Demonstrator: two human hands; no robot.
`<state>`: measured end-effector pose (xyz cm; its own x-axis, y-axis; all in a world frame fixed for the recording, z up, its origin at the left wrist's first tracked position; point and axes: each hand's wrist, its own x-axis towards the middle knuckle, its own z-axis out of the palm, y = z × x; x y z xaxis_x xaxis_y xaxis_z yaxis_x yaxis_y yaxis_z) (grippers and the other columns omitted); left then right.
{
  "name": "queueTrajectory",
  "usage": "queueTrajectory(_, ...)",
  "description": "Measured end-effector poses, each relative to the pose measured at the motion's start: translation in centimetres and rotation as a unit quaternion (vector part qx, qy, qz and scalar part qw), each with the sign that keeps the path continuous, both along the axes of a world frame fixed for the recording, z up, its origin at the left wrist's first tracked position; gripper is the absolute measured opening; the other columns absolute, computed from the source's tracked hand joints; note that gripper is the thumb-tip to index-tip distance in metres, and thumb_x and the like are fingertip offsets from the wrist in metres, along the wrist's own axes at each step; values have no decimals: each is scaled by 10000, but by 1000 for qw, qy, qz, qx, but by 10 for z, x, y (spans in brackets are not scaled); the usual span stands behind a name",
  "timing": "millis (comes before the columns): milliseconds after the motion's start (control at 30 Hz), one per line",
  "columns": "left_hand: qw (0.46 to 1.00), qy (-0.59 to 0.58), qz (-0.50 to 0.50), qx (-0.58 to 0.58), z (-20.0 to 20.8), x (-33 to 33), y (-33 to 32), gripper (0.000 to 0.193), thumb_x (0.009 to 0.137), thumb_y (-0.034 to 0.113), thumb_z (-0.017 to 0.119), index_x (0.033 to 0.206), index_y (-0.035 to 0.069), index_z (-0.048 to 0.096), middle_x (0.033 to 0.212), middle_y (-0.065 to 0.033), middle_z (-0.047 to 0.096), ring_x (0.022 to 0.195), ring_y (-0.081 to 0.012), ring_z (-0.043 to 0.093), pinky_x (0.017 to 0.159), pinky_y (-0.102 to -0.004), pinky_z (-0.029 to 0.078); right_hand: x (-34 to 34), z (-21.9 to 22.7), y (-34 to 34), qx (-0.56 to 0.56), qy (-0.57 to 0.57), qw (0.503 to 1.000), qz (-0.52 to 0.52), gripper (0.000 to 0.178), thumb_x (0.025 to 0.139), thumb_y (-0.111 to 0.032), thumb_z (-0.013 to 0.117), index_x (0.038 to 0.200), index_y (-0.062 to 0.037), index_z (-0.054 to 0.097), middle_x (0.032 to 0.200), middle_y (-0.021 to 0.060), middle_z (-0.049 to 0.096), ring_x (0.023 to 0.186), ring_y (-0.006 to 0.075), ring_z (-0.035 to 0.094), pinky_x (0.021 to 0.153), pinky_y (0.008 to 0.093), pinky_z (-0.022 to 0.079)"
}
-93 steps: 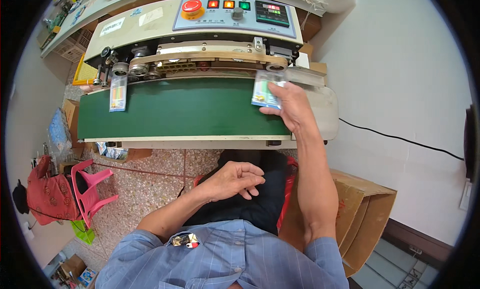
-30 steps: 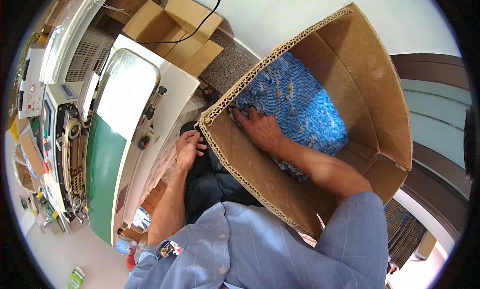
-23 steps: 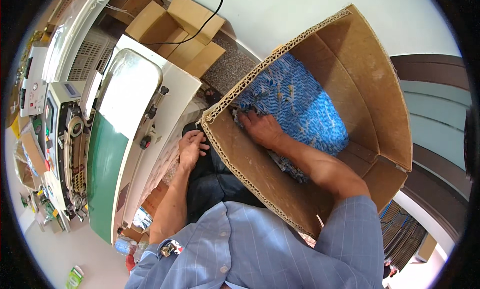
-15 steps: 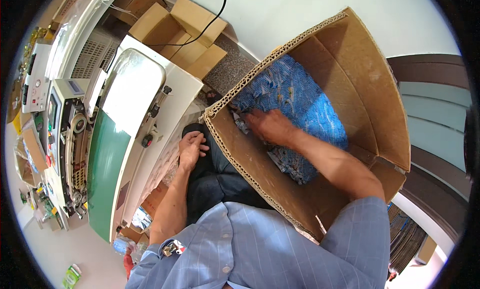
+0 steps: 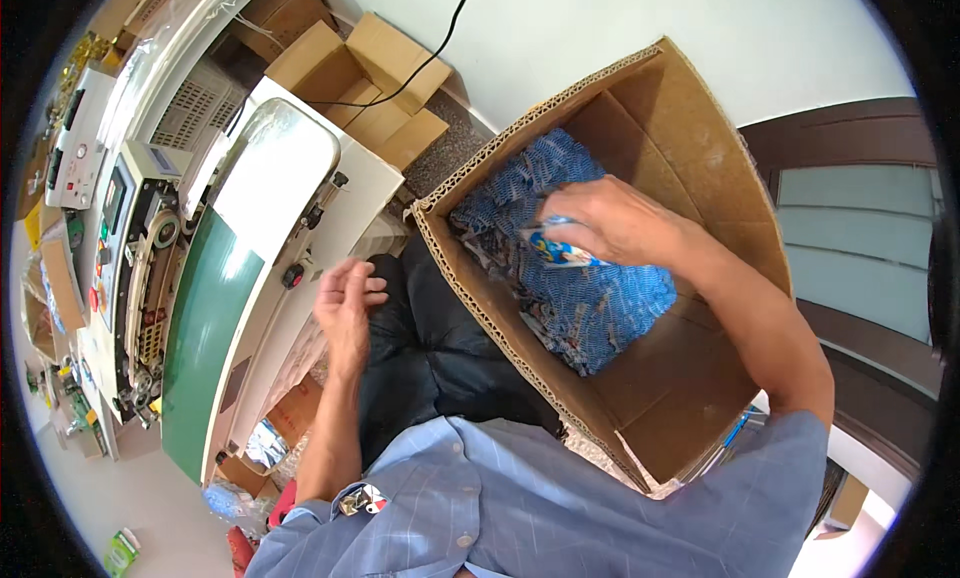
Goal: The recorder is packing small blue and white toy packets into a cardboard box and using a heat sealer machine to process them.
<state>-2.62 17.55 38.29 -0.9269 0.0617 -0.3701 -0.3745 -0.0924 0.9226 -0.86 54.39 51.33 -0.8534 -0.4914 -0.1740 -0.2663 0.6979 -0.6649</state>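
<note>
A large brown cardboard box [image 5: 690, 418] stands tilted toward me on the right. In it lies a heap of blue-and-white pieces [image 5: 610, 323] with ridged, zigzag edges, apparently small printed packets. Over this heap my right hand [image 5: 610, 218] is closed on a small blue, white and yellow packet [image 5: 562, 252], part of which is hidden by the fingers. My left hand [image 5: 345, 303] hovers by my left thigh, outside the box and next to the white machine's edge. Its fingers are loosely bent and apart, with nothing visible in them.
At my left stands a white machine with a green belt [image 5: 212, 323] and black knobs. Control units [image 5: 125, 218] sit beyond it. An open carton [image 5: 385, 98] rests on the floor ahead, with a black cable [image 5: 450, 38] hanging above. A dark panelled door [image 5: 850, 248] is at right.
My right hand has risen from the heap's left side and moved right, now with a packet in it. The left hand has lifted and shifted left, off my thigh.
</note>
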Motion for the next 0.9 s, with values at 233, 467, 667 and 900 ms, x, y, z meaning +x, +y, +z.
queueTrajectory(233,903,340,-251,74,197,-21,53,870,666,239,894,1362,-48,458,1316,-188,548,1194,-290,559,993,-416,479,34,141,-18,59,31,998,20,164,889,-147,653,1024,-52,653,871,124,661,753,323,649,653,388,508)
queueTrajectory(467,713,66,-665,213,250,-29,95,1197,410,310,1002,1400,-27,418,1398,-132,504,1294,-208,470,1098,-379,368,40,223,-77,-61,3,991,122,234,839,-144,724,1060,-76,688,901,88,689,729,282,670,611,340,509)
queueTrajectory(667,824,-54,-445,345,214,20,24,569,781,71,778,1282,23,511,1056,-85,671,901,-170,669,651,-311,588,1,188,-138,-149,52,977,146,328,859,-157,700,1157,-46,620,931,74,683,738,160,651,654,274,503)
queueTrajectory(900,949,85,-65,297,194,30,-61,376,781,84,786,1114,23,623,974,-78,701,801,-161,694,563,-268,584,-11,141,-232,-277,-217,927,-131,431,953,-268,599,1288,-9,521,1039,51,672,917,93,614,725,265,501)
